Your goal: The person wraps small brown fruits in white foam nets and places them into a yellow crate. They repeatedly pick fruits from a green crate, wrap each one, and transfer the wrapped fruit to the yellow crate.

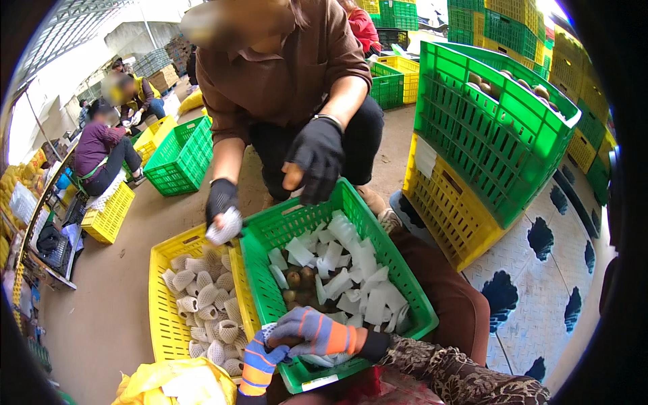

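Observation:
My left hand (pixel 258 357), in a blue and orange striped glove, holds a white foam net sleeve (pixel 269 330) at the near corner of a green plastic crate (pixel 412 298). My right hand (pixel 316 331), gloved alike, grips a brown fruit (pixel 284 341) against that sleeve; the fingers hide most of both. Inside the green crate, brown fruits (pixel 304 277), which look like kiwifruit, lie among loose flat foam sleeves (pixel 377 304). A yellow crate (pixel 162 314) to the left holds fruits in foam sleeves (pixel 207 296).
Opposite me squats a co-worker (pixel 288 91) in black gloves, one hand holding a foam-sleeved item (pixel 225 227). At right, a green crate of fruit (pixel 486 131) stands on a yellow crate (pixel 445 207). A yellow bag (pixel 172 382) lies at the near left. Other people (pixel 104 147) sit farther back.

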Demonstrator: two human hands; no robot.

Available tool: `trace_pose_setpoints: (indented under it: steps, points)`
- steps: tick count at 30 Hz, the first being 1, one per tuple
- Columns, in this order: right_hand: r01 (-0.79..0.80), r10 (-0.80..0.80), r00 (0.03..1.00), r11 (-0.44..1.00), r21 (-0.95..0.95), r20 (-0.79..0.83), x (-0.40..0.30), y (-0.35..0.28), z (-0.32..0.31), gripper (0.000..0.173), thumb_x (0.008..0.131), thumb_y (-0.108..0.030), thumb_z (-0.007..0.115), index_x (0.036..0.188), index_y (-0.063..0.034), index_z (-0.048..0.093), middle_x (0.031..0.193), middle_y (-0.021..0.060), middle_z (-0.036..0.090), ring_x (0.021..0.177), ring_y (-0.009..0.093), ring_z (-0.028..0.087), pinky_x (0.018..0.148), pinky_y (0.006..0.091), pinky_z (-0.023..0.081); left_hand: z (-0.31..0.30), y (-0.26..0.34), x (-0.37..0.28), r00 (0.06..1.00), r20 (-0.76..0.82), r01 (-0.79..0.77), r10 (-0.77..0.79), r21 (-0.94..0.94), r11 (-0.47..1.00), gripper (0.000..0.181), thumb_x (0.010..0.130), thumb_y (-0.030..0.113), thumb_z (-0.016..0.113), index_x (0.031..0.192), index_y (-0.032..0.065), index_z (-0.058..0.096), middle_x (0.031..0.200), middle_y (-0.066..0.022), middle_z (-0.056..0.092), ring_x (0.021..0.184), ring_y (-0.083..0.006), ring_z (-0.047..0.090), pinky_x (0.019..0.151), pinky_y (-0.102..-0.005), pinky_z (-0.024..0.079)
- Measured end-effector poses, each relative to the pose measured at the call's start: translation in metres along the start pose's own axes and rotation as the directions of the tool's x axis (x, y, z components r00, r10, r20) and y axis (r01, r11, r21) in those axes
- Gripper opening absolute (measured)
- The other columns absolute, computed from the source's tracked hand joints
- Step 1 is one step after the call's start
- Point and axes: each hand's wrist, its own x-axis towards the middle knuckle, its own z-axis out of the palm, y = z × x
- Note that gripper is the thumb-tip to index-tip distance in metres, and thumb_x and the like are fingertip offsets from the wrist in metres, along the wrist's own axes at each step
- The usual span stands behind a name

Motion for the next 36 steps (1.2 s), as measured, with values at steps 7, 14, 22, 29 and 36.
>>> trace_pose_setpoints:
  steps: [7, 14, 22, 29, 36]
  points:
    - [-0.553, 0.240, 0.833, 0.401, 0.731, 0.498, -0.003, 0.043, 0.004, 0.050, 0.088, -0.023, 0.059, 0.130, -0.0002, 0.045, 0.123, 0.0077, 0.053, 0.115, 0.013, 0.046, 0.099, 0.0287, 0.036, -0.015, -0.033, -0.013, 0.986, 0.167, 0.085, 0.011, -0.561, 0.823, 0.066, 0.061, 0.006, 0.076, 0.119, 0.0080, 0.045, 0.097, -0.0151, 0.061, 0.068, -0.0268, 0.063, 0.054, -0.0357, 0.054]
    - [-0.347, 0.514, 0.813, 0.805, 0.481, -0.273, 0.009, 0.003, 0.030, 0.017, 0.079, -0.012, 0.060, 0.072, -0.0041, 0.047, 0.063, -0.0001, 0.042, 0.059, 0.007, 0.034, 0.051, 0.0288, 0.034, 0.008, 0.029, -0.031, 0.944, -0.293, -0.184, 0.153, -0.081, 0.980, 0.042, 0.075, 0.013, 0.056, 0.115, 0.0036, 0.049, 0.086, -0.0063, 0.057, 0.065, -0.0111, 0.053, 0.048, -0.0236, 0.041]
    - [-0.181, 0.178, 0.976, 0.983, -0.017, -0.124, -0.005, -0.010, 0.061, 0.019, 0.073, -0.016, 0.065, 0.084, -0.0037, 0.055, 0.084, 0.0172, 0.055, 0.074, 0.039, 0.055, 0.063, 0.0440, 0.047, -0.024, 0.011, -0.022, 0.649, -0.262, 0.108, 0.715, 0.961, 0.254, 0.056, 0.066, -0.002, 0.064, 0.119, 0.0108, 0.054, 0.105, -0.0144, 0.050, 0.099, -0.0316, 0.050, 0.091, -0.0381, 0.040]
    - [-0.744, 0.447, 0.653, 0.231, -0.627, -0.611, -0.074, 0.105, -0.074, 0.066, 0.068, -0.033, 0.071, 0.122, -0.0045, 0.047, 0.118, 0.0200, 0.051, 0.098, 0.040, 0.053, 0.082, 0.0441, 0.047, -0.024, 0.017, -0.020, 0.629, -0.281, 0.072, 0.725, 0.950, 0.305, 0.059, 0.069, -0.006, 0.062, 0.125, 0.0108, 0.052, 0.118, -0.0162, 0.047, 0.115, -0.0331, 0.043, 0.099, -0.0388, 0.035]
    - [-0.749, 0.826, 0.477, 0.204, -0.630, -0.300, -0.046, 0.136, -0.027, 0.077, 0.070, -0.048, 0.066, 0.135, -0.0163, 0.039, 0.131, 0.0234, 0.043, 0.115, 0.042, 0.046, 0.093, 0.0466, 0.041, 0.004, -0.015, -0.006, 0.773, -0.074, -0.229, 0.630, 0.894, 0.386, 0.038, 0.072, -0.004, 0.062, 0.107, 0.0082, 0.062, 0.115, -0.0148, 0.052, 0.106, -0.0315, 0.051, 0.092, -0.0396, 0.041]
